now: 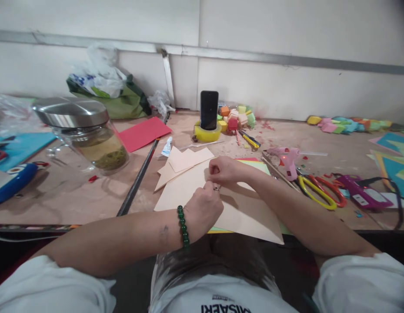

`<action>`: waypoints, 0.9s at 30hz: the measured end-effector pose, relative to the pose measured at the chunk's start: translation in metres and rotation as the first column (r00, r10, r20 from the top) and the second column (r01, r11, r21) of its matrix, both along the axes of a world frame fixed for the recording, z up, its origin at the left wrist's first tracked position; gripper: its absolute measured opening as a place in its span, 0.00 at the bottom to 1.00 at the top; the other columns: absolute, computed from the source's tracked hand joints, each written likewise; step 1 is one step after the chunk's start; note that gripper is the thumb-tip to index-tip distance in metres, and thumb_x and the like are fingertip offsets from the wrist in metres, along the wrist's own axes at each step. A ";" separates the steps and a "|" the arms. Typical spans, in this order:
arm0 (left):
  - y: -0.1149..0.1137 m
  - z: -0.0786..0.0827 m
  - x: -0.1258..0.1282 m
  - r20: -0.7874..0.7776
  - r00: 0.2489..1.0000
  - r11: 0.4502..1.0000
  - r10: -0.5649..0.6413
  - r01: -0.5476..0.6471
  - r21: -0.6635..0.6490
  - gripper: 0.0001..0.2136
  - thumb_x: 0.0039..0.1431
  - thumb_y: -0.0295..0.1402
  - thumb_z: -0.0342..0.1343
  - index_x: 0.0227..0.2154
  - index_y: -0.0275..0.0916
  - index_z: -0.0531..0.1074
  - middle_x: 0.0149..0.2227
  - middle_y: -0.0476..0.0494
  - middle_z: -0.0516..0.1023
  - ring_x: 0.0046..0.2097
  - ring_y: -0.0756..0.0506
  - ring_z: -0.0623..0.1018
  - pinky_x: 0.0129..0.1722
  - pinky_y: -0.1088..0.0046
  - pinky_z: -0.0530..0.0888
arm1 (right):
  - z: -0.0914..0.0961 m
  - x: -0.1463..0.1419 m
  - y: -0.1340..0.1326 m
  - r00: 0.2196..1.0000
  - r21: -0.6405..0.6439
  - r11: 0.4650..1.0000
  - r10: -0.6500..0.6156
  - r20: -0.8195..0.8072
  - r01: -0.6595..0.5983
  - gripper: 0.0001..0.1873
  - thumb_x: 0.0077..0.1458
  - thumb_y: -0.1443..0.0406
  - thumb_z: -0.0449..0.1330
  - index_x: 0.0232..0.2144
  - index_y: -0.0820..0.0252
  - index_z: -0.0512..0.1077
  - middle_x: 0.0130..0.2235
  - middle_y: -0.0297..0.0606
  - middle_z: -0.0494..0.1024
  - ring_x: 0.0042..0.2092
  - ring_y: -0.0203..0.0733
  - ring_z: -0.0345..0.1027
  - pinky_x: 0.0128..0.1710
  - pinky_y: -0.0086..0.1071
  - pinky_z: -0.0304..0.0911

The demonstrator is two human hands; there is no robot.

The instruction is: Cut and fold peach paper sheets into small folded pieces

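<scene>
My left hand (204,210), with a green bead bracelet (182,226) at the wrist and a ring on one finger, is closed over a sheet of cream paper (178,195). Touching or nearly touching its fingertips, my right hand (225,169) is closed in a pinch. Whatever the fingers grip is hidden from me. Beneath the cream sheet, edges of green and yellow paper show. Cream paper pieces with pointed corners (190,158) overlap its far left part.
A lidded glass jug (100,148) stands left, near red paper (145,134). Behind my hands, a phone (209,110) stands in a yellow tape roll (207,132). To the right lie a pink glue gun (288,161), scissors (315,191), a cutter (250,140) and a purple device (365,191).
</scene>
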State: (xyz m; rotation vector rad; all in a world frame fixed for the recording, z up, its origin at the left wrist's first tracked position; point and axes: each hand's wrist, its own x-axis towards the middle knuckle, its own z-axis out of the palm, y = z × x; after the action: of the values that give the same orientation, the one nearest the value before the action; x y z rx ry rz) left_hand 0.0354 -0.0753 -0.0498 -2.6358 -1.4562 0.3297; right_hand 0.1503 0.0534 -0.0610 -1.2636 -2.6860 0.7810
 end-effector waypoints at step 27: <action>0.009 0.005 -0.007 0.126 0.990 0.997 0.071 -0.071 0.000 0.12 0.66 0.32 0.52 0.34 0.30 0.78 0.38 0.30 0.76 0.45 0.38 0.74 0.32 0.69 0.72 | -0.004 0.035 0.048 0.981 0.093 0.978 -0.190 0.029 0.187 0.10 0.50 0.58 0.63 0.30 0.59 0.73 0.29 0.33 0.74 0.30 0.36 0.65 0.29 0.28 0.55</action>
State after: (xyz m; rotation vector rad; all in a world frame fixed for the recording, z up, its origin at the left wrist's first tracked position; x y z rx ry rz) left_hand 0.0282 -0.0663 -0.0447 -2.6494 -1.5887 0.1690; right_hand 0.1855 0.1018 -0.0651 -1.4968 -2.5481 0.6117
